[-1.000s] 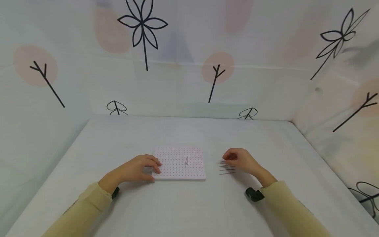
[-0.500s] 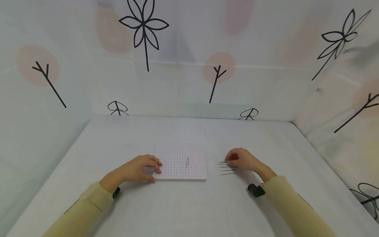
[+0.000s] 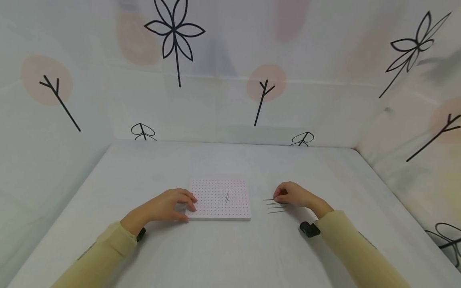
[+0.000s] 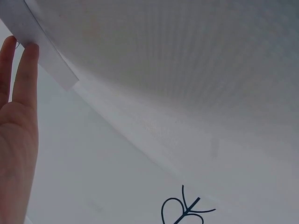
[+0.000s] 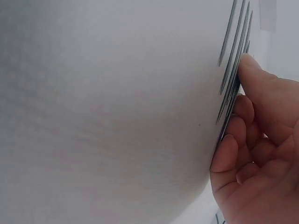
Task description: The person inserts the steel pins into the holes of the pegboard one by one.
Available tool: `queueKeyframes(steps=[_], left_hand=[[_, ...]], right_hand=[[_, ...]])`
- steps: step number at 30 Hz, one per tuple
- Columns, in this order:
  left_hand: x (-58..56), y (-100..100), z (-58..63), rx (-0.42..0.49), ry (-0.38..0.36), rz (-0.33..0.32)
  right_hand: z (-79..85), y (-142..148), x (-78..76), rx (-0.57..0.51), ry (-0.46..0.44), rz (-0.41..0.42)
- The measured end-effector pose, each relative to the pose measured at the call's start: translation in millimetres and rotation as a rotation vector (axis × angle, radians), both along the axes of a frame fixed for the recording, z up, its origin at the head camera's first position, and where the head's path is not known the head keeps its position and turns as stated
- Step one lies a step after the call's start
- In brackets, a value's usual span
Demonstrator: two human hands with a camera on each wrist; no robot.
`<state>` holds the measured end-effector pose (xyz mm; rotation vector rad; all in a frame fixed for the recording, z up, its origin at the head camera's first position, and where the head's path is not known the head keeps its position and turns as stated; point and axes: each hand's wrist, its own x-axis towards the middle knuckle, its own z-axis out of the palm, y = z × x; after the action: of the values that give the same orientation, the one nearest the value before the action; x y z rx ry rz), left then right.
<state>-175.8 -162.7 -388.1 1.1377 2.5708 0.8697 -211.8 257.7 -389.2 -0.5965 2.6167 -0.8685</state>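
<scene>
A white pegboard with rows of small holes lies flat. One or two thin dark needles stand up from it, right of its middle. My left hand rests at the board's left edge, fingertips over the top and thumb by the front corner. In the left wrist view two straight fingers meet the board's side. To the right of the board, several needles lie in a loose row. My right hand pinches the farthest needle, thumb and curled fingertips low at the cloth.
A white cloth covers the table. Patterned fabric hangs behind and at both sides. Dark wrist cameras sit under each cuff, close over the table.
The right hand's fingertips have come down and closed together at the far needles. Two needles showed apart there earlier; one line shows now. The left hand and board stay in place.
</scene>
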Motion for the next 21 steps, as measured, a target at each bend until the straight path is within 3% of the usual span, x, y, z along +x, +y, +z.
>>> queueKeyframes(steps=[10,21], left_hand=[[1.0,0.4,0.9,0.004,0.004,0.002],[1.1,0.2,1.0,-0.003,0.010,0.003]], right_hand=[[0.2,1.2,2.6,-0.025,-0.007,-0.004],[2.6,0.9,8.0,-0.065,0.054,-0.028]])
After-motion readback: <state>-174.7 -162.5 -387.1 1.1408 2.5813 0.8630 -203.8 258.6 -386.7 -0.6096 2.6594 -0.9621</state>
